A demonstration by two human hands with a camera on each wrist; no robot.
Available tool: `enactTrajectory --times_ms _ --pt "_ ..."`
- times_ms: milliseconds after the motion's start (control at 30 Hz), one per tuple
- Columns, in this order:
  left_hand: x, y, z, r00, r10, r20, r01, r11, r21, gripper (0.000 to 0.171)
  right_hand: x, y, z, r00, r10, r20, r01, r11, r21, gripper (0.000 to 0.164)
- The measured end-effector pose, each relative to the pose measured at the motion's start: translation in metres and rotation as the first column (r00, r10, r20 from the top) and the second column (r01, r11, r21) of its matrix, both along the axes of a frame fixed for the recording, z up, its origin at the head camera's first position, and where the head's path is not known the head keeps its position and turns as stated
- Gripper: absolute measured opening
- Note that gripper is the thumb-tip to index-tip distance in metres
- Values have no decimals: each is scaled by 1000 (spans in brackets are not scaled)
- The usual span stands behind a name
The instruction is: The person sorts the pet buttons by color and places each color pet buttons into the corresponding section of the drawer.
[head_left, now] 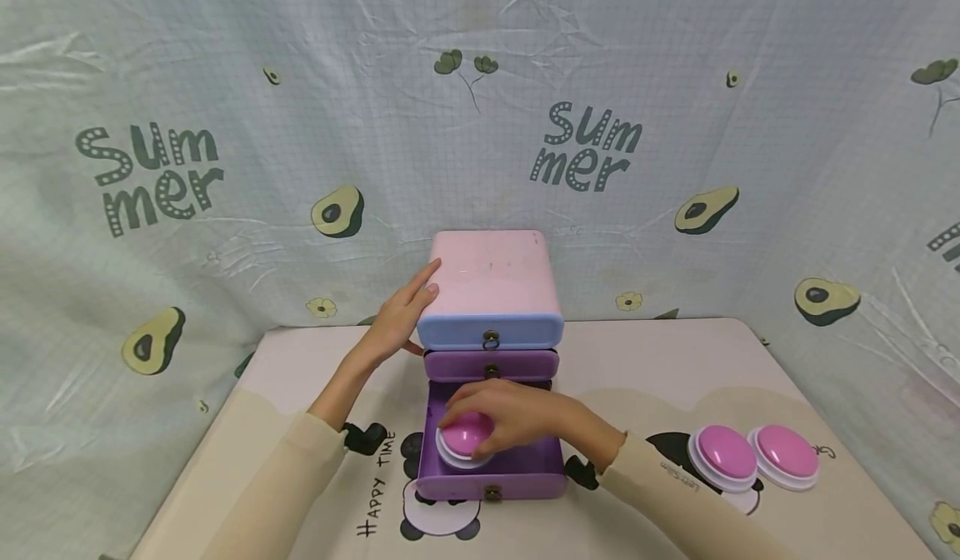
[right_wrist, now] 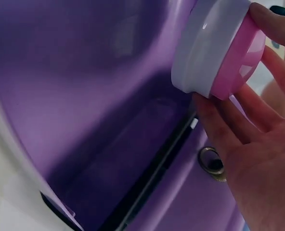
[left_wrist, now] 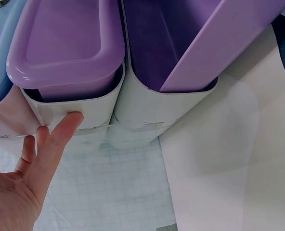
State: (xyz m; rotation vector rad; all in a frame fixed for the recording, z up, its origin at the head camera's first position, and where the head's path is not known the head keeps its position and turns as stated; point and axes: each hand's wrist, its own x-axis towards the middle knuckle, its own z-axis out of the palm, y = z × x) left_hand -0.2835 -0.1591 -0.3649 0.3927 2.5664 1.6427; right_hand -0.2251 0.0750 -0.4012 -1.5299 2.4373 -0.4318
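A small stacked drawer cabinet (head_left: 491, 272) has a pink top and a blue upper drawer (head_left: 465, 332). Below these, the purple bottom drawer (head_left: 525, 485) is pulled well out. My right hand (head_left: 517, 414) reaches over it and grips a pink push button (right_wrist: 239, 60) with a white base, thumb and fingers around its rim. In the head view this button is at the drawer's left side; whether it touches the drawer floor I cannot tell. With fingers extended, my left hand (head_left: 397, 318) rests against the cabinet's left side; its thumb touches the white casing (left_wrist: 60, 108).
Two more pink push buttons, one (head_left: 723, 456) beside the other (head_left: 786, 456), lie on the table at the right. The purple middle drawer (head_left: 457, 366) sticks out slightly. Behind the table (head_left: 637, 360) hangs a patterned curtain (head_left: 480, 152).
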Motion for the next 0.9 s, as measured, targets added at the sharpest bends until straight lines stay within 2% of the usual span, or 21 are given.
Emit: enactTrajectory --times_ms 167,267,367,600,700,900 --pt "20 6 25 1000 -13 8 13 1000 -10 58 -6 -5 -8 1000 2 0 -2 1000 19 55" --pt "21 6 26 1000 -10 9 10 1000 -15 58 -10 -8 -16 1000 7 0 -7 1000 26 56" --pt "15 5 21 1000 -6 17 6 1000 -11 58 -12 -10 -21 1000 5 5 -5 1000 28 56" --pt "-5 0 -6 1000 11 3 -11 1000 1 57 -15 -12 -25 1000 -12 -12 12 999 30 51" --pt "-8 -1 -11 1000 15 -11 -15 1000 0 56 -15 -12 -26 1000 -25 0 25 999 40 49" --pt "-7 -2 -12 1000 14 -27 -13 1000 1 56 -16 -12 -30 999 -35 14 34 998 61 47"
